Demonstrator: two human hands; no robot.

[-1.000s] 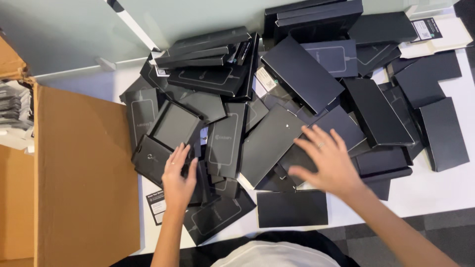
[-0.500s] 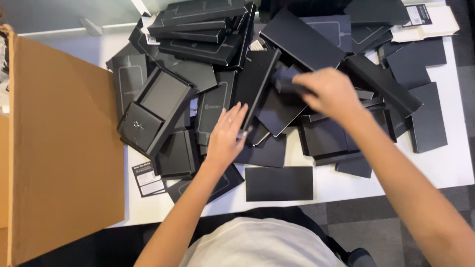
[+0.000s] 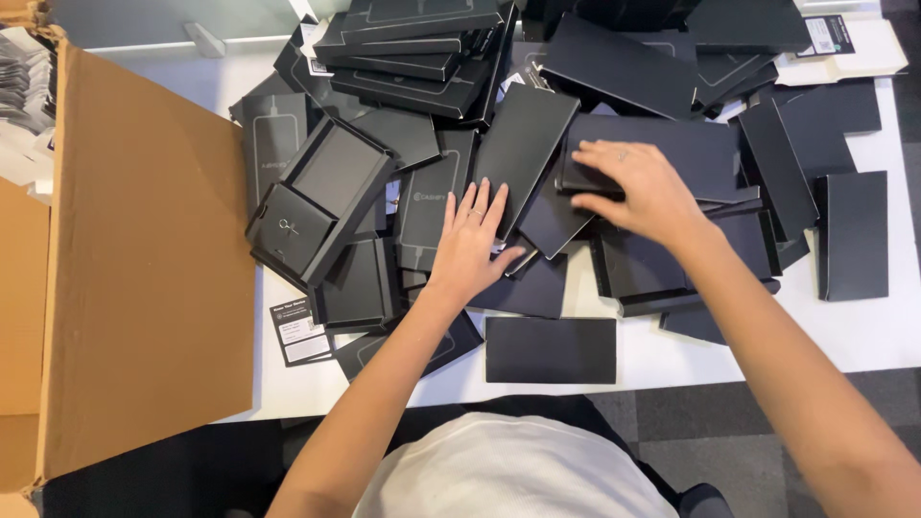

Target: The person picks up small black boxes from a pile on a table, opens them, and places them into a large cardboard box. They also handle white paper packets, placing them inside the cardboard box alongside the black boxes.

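A heap of flat black boxes point(image 3: 614, 67) and lids covers a white table point(image 3: 863, 331). My left hand point(image 3: 470, 245) lies flat with fingers spread on a long black box lid point(image 3: 523, 149) near the middle of the heap. My right hand point(image 3: 638, 187) presses down on a stack of black boxes point(image 3: 672, 144) to the right, its fingers curled over one box's left end. An open black box tray point(image 3: 317, 201) with an insert lies to the left of my left hand.
A large brown cardboard carton flap point(image 3: 144, 269) stands at the left over the table's edge. A black leaflet with a white label point(image 3: 300, 331) and a single black box point(image 3: 550, 350) lie near the front edge. White cards point(image 3: 844, 43) sit at the far right.
Both hands have shifted right across the heap. My left hand moved from the open tray's side to the long lid. My right hand came down onto the right stack.
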